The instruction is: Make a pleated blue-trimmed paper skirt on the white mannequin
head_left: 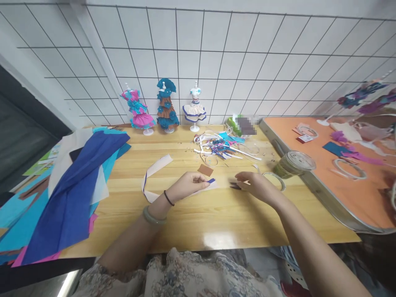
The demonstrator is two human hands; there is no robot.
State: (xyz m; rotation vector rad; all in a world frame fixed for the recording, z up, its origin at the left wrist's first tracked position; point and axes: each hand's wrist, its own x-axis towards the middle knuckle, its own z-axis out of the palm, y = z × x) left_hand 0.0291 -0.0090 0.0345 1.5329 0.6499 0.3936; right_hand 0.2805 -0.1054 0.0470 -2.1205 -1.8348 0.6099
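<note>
My left hand (188,185) pinches a small dark blue strip (211,180) between thumb and fingertips. A long whitish strip with a blue edge (158,166) curls over the tabletop to the left and passes under this hand. My right hand (255,185) is closed around scissors (235,185), whose dark blades point left toward the blue strip, a little apart from it. The scissors' handles are hidden in the hand, and the blades are slightly blurred. A brown paper piece (205,170) lies just beyond my left fingertips.
Blue, white and turquoise paper sheets (77,185) are piled at left. Three miniature dresses on stands, including a blue-and-brown one (167,108), line the back. Paper scraps (219,145) lie mid-back. A tape roll (274,181) and lidded plastic cup (293,164) stand right, beside an orange table (309,152).
</note>
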